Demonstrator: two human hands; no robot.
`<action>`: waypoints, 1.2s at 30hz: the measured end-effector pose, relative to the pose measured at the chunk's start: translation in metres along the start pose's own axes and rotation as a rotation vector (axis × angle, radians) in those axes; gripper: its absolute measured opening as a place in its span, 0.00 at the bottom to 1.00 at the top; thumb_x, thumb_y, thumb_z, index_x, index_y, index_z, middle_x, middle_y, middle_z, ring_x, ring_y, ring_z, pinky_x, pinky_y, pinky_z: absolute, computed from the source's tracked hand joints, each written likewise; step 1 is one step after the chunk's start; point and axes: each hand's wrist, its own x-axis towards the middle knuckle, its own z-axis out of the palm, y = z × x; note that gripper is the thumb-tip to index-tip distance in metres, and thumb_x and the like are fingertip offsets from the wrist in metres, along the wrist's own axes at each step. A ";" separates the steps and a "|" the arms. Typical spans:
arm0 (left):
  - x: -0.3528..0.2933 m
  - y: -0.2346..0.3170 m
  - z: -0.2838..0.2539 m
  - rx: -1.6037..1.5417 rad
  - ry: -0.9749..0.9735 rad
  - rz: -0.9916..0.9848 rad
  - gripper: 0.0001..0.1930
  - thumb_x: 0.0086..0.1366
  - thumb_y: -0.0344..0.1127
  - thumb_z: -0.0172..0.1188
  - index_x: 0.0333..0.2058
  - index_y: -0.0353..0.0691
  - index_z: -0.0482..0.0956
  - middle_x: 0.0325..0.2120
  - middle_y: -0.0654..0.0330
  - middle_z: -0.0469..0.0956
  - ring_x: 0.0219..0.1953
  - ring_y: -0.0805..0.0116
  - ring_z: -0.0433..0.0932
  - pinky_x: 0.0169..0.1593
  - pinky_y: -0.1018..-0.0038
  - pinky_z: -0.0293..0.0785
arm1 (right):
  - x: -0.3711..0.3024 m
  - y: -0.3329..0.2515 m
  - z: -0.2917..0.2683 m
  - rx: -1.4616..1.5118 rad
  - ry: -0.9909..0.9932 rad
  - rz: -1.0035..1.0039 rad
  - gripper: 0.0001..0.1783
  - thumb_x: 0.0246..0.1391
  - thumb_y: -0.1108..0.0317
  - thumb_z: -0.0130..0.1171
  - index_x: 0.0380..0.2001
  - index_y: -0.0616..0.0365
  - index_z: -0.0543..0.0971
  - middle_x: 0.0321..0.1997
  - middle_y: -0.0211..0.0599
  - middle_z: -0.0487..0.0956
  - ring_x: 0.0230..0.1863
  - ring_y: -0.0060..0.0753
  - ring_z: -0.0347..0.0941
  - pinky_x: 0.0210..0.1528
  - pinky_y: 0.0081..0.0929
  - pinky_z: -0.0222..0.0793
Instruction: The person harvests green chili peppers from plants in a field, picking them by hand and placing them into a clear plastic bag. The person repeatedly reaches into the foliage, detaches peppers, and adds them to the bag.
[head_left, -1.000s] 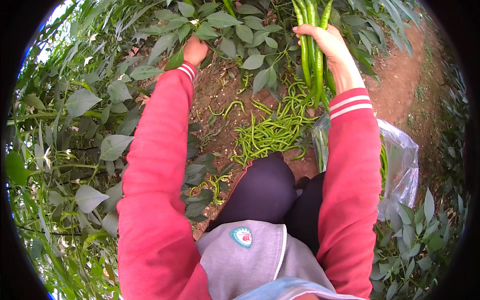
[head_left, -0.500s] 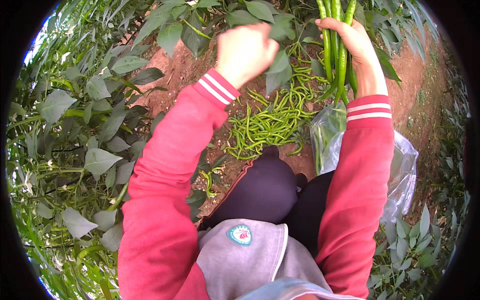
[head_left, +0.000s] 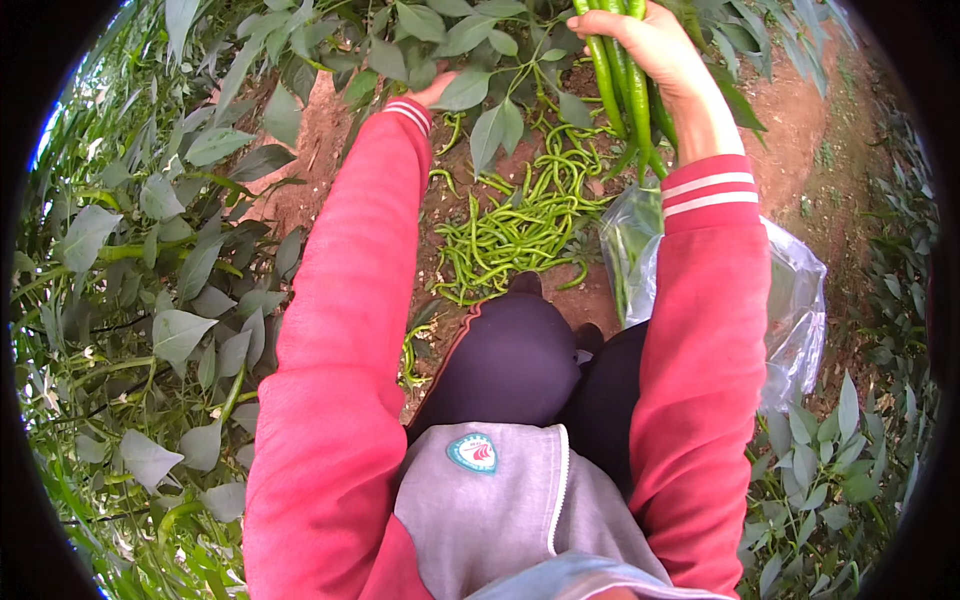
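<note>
A bunch of long green chili peppers [head_left: 637, 100] hangs from my right hand [head_left: 672, 62], whose fingers are wrapped round it at the top of the view. My left hand [head_left: 436, 92] reaches in among the leaves of a pepper plant [head_left: 470, 38]. Foliage covers its fingers, so what they touch is hidden. On the soil between my arms lies a loose pile of thin green chili peppers [head_left: 510, 235], smaller than the held ones.
A clear plastic bag [head_left: 795, 300] with green peppers inside stands beside my right forearm. Dense pepper plants [head_left: 180, 335] crowd the left side; more leaves [head_left: 825, 480] grow at lower right. Bare reddish soil [head_left: 800, 160] runs along the right.
My left hand has moved left and slightly down, from in front of the leaves to in among them. My right hand keeps the chili peppers and sits slightly farther left and up.
</note>
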 end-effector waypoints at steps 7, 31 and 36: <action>-0.030 0.041 0.030 -0.141 0.199 0.323 0.21 0.63 0.37 0.57 0.55 0.40 0.70 0.53 0.50 0.73 0.55 0.57 0.71 0.55 0.63 0.71 | -0.014 0.007 0.002 -0.314 -0.342 -0.102 0.23 0.45 0.64 0.69 0.45 0.62 0.77 0.38 0.33 0.81 0.39 0.25 0.75 0.47 0.27 0.71; -0.233 0.269 -0.151 -1.578 0.200 0.686 0.09 0.58 0.31 0.66 0.34 0.33 0.78 0.24 0.60 0.80 0.29 0.72 0.80 0.37 0.74 0.78 | -0.194 -0.092 -0.050 -0.436 -0.441 0.073 0.38 0.44 0.62 0.71 0.57 0.68 0.70 0.51 0.44 0.79 0.52 0.39 0.75 0.60 0.30 0.67; -0.201 0.292 -0.124 -1.213 0.053 0.751 0.07 0.58 0.28 0.61 0.34 0.32 0.75 0.22 0.61 0.78 0.23 0.74 0.77 0.31 0.75 0.76 | -0.134 -0.039 -0.162 0.207 0.138 0.230 0.21 0.59 0.76 0.49 0.55 0.73 0.71 0.54 0.50 0.78 0.54 0.33 0.76 0.61 0.26 0.70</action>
